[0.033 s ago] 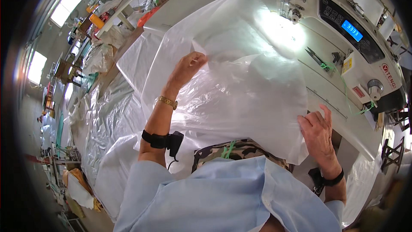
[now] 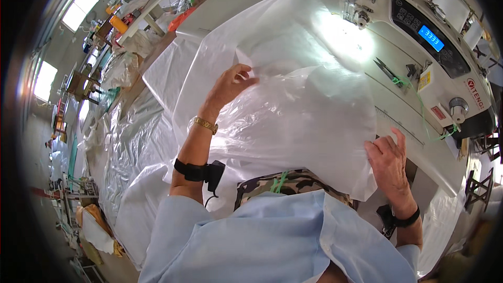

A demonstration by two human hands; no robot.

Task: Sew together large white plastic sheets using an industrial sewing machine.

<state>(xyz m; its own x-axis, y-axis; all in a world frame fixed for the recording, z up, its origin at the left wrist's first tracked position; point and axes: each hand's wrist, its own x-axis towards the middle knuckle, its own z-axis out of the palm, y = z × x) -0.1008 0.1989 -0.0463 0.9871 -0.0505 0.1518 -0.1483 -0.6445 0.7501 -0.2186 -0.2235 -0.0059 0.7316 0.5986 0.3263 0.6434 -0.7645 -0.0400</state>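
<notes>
A large translucent white plastic sheet (image 2: 293, 110) lies spread over the sewing table and hangs down into my lap. My left hand (image 2: 230, 85) rests on its upper left part, fingers curled and pinching a fold. My right hand (image 2: 386, 158) grips the sheet's near right edge at the table's front. A white industrial sewing machine (image 2: 419, 31) stands at the far right, with its needle area (image 2: 359, 15) just beyond the sheet's brightly lit far corner. A gold bracelet is on my left wrist, and black straps are on both forearms.
Small snips (image 2: 389, 71) with green thread lie on the machine bed. More white plastic sheeting (image 2: 131, 147) is heaped to my left, down to the floor. A cluttered workbench (image 2: 152, 0) with an orange spool (image 2: 118, 23) stands at the back left.
</notes>
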